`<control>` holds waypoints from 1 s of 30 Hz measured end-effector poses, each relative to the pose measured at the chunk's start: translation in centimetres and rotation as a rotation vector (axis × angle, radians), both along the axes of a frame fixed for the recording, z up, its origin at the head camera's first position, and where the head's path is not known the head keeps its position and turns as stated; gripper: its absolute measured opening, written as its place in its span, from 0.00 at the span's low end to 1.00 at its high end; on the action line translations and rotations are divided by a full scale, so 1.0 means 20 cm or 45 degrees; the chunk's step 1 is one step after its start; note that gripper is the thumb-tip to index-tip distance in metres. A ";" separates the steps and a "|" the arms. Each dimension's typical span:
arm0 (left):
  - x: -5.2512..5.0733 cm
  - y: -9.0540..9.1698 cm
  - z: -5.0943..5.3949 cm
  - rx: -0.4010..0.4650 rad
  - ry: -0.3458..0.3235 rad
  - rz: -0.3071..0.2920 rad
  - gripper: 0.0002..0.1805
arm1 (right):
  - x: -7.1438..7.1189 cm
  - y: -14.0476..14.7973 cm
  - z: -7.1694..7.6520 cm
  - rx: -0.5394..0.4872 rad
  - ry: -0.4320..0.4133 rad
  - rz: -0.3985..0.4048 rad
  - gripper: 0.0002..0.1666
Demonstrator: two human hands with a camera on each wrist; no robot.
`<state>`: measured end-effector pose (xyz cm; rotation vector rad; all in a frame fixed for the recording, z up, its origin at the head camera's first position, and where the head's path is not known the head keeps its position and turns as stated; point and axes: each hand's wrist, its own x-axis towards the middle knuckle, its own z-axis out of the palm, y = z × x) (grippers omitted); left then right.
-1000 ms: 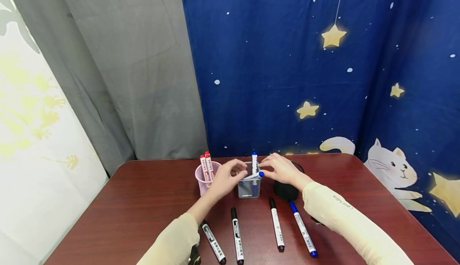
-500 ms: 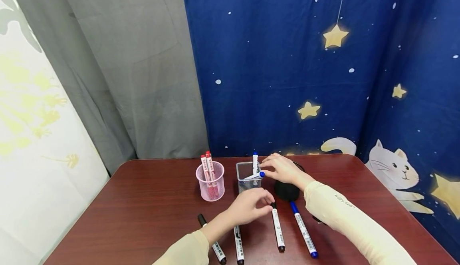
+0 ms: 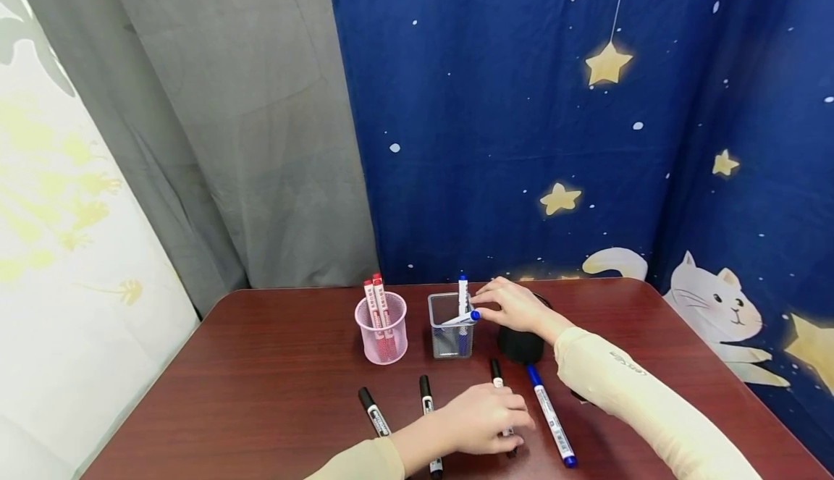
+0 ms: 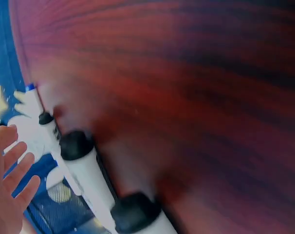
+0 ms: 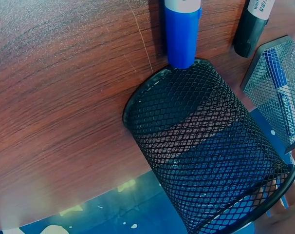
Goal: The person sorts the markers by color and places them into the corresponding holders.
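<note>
In the head view my left hand (image 3: pixel 490 418) hovers over the lower part of a black-capped whiteboard marker (image 3: pixel 496 371), partly hiding it. The fingers are spread and loosely bent in the left wrist view, with no grip visible. My right hand (image 3: pixel 511 306) stays at the right side of a silver square mesh pen holder (image 3: pixel 451 346), its fingertips near the rim; contact is unclear. One blue-capped marker (image 3: pixel 463 288) stands in that holder, and another blue-capped marker (image 3: pixel 459 319) leans across it. A black mesh pen cup (image 5: pixel 211 146) stands beneath the right wrist.
To the left stands a pink mesh cup (image 3: pixel 381 350) holding two red-capped markers (image 3: pixel 378 306). On the brown table (image 3: pixel 274 364) lie a black-capped marker (image 3: pixel 374 413), another black-capped marker (image 3: pixel 426 397), and a blue-capped marker (image 3: pixel 550 418). Curtains hang behind the table.
My left hand has moved from beside the silver holder down toward the near side, over the black marker on the right. The right hand has kept its place.
</note>
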<state>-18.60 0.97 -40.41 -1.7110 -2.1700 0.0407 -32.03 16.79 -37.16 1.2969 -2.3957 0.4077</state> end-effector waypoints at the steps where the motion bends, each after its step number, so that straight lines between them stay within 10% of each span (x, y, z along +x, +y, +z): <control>1: 0.01 0.02 -0.01 -0.030 0.025 -0.001 0.11 | 0.00 0.00 0.00 -0.006 0.008 0.006 0.19; 30: 0.05 0.19 -0.12 -0.267 0.164 -0.014 0.20 | 0.02 -0.01 0.02 0.067 -0.060 -0.089 0.16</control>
